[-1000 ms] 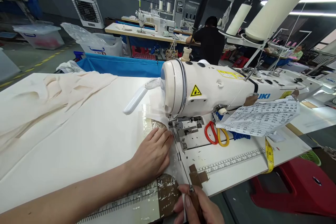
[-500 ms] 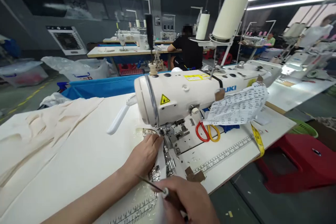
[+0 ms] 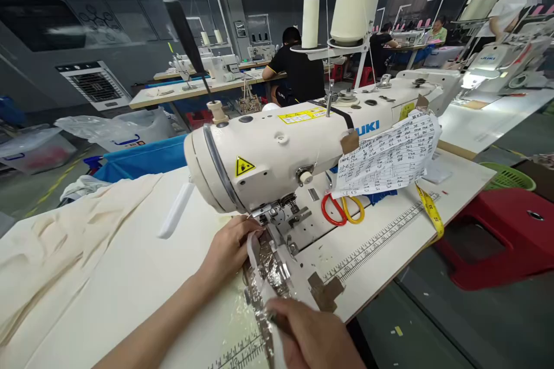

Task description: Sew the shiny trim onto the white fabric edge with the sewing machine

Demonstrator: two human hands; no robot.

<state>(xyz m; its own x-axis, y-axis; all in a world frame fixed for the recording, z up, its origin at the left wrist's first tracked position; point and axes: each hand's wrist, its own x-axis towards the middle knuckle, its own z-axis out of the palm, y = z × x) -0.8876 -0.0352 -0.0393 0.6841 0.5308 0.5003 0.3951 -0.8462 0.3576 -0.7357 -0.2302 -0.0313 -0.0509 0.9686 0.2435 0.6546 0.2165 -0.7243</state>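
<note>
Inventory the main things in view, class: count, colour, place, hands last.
Sewing machine: 1, white, centre
Table: 1, white, beneath machine
Paper: 1, white, on machine
Handle loops: 2, red, yellow, below paper
Measuring tape: 1, yellow, table's right edge
Fabric: count unclear, cream, left
Strip: 1, white, lower centre
Thread cones: 2, cream, above machine
Other machines: several, white, background
People: at least 4, varied shirts, background
Stool: 1, red, right
Left hand: 1, bare, at strip's far end
Right hand: 1, bare, on strip

Sewing mach. [image 3: 259,144]: smooth, glossy painted-metal look. L of mach.: matt, creased cloth [image 3: 64,242]. Below its needle end: matt fabric strip [image 3: 265,285], shiny crinkly plastic-look tape [image 3: 273,268]. Mach. front: matt, wrinkly paper sheet [image 3: 389,153].
</note>
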